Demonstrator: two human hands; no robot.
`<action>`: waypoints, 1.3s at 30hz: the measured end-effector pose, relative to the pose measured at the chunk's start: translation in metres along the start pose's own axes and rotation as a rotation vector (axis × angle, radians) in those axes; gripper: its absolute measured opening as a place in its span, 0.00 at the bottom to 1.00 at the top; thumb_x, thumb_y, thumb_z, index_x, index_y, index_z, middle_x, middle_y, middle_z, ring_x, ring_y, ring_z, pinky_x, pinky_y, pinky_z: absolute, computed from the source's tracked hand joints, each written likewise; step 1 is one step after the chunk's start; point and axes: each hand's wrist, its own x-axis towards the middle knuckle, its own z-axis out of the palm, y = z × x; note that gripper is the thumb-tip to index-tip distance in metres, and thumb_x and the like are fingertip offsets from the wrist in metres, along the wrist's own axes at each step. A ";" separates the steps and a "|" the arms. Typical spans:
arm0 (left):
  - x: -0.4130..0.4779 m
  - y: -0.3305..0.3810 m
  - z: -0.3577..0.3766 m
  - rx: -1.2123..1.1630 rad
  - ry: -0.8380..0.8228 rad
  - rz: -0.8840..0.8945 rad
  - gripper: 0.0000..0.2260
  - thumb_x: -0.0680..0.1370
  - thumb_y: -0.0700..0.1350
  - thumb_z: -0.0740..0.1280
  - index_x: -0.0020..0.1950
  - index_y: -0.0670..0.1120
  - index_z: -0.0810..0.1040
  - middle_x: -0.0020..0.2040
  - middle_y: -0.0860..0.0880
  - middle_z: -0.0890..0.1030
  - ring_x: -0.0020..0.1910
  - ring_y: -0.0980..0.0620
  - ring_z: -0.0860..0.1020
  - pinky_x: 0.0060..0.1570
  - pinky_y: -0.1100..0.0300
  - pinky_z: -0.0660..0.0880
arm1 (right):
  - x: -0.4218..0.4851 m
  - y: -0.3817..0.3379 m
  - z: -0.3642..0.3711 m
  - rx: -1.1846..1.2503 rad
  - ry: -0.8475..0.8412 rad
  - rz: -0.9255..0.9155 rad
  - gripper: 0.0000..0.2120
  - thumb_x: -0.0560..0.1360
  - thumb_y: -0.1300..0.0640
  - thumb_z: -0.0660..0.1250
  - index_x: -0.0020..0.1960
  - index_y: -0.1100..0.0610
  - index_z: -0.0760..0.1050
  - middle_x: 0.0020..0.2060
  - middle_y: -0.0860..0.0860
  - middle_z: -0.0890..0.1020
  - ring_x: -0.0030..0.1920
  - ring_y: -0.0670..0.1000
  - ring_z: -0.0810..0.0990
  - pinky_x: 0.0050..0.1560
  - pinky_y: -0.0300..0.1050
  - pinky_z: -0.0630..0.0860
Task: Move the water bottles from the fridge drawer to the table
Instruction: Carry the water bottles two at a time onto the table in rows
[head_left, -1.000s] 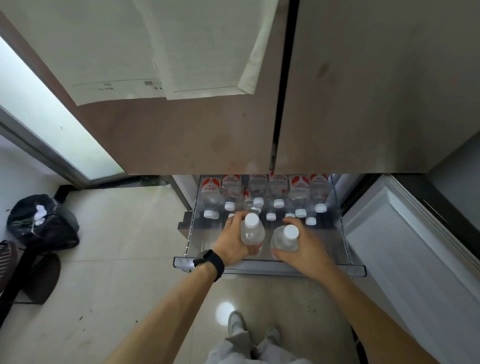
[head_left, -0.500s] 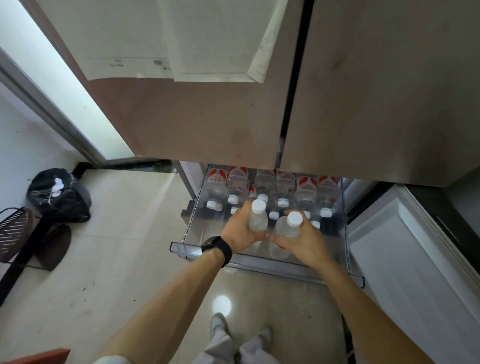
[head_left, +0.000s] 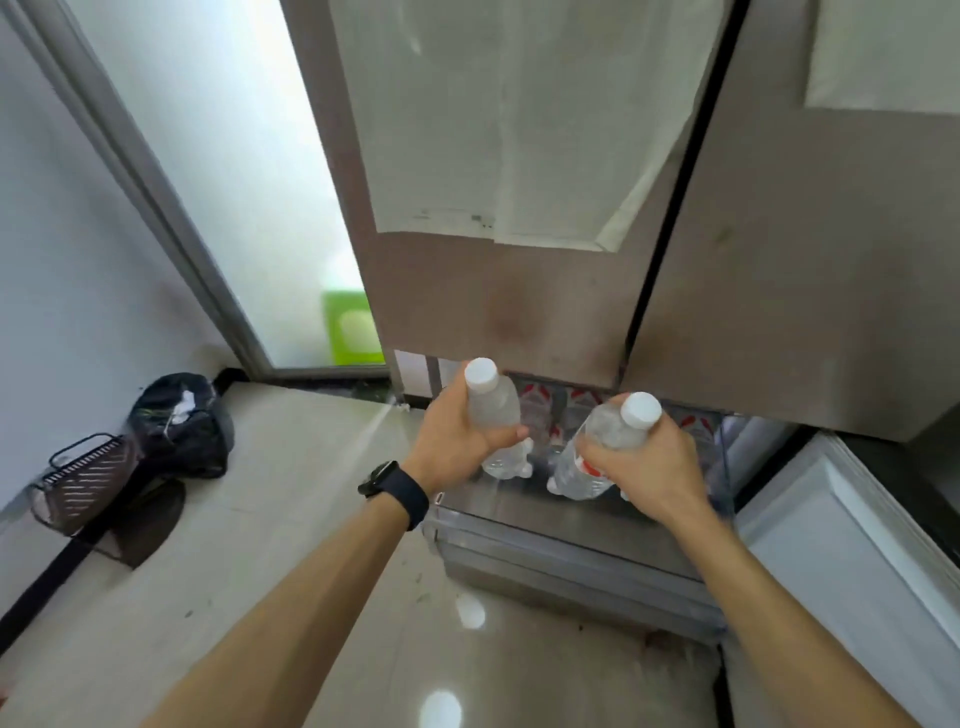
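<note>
Two bottles up — L hand (head_left: 454, 434) one (head_left: 493, 410), R hand (head_left: 647, 462) other (head_left: 597, 447).

I see soft daylight through the frosted panel (head_left: 223, 171), glare spots on the floor (head_left: 260, 519), slight blur, edges bowed.

single head-worn wide-angle view, looking forward and down, close over both forearms, fridge doors (head_left: 519, 291) at 12 o'clock, floor (head_left: 291, 519) at 8 o'clock

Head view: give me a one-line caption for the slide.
Left hand and right hand each hold a water bottle above the open fridge drawer, where more bottles remain.
</note>
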 end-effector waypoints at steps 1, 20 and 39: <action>-0.013 0.002 -0.020 0.003 0.039 0.003 0.27 0.69 0.48 0.81 0.63 0.51 0.72 0.55 0.55 0.80 0.54 0.60 0.78 0.53 0.66 0.74 | -0.007 -0.019 0.007 0.006 -0.020 -0.048 0.21 0.64 0.46 0.79 0.55 0.45 0.77 0.44 0.43 0.83 0.43 0.42 0.81 0.37 0.38 0.75; -0.553 -0.110 -0.314 0.287 0.825 -0.503 0.32 0.66 0.58 0.79 0.66 0.60 0.70 0.56 0.57 0.78 0.55 0.52 0.76 0.56 0.50 0.77 | -0.401 -0.221 0.316 -0.121 -0.825 -0.743 0.22 0.63 0.42 0.78 0.52 0.46 0.74 0.43 0.44 0.81 0.43 0.47 0.80 0.41 0.42 0.76; -0.923 -0.216 -0.480 0.232 1.304 -1.030 0.29 0.67 0.57 0.80 0.62 0.57 0.69 0.49 0.59 0.77 0.49 0.57 0.76 0.46 0.60 0.74 | -0.754 -0.341 0.607 -0.196 -1.410 -1.060 0.23 0.65 0.39 0.77 0.52 0.46 0.70 0.42 0.42 0.79 0.44 0.46 0.80 0.43 0.45 0.80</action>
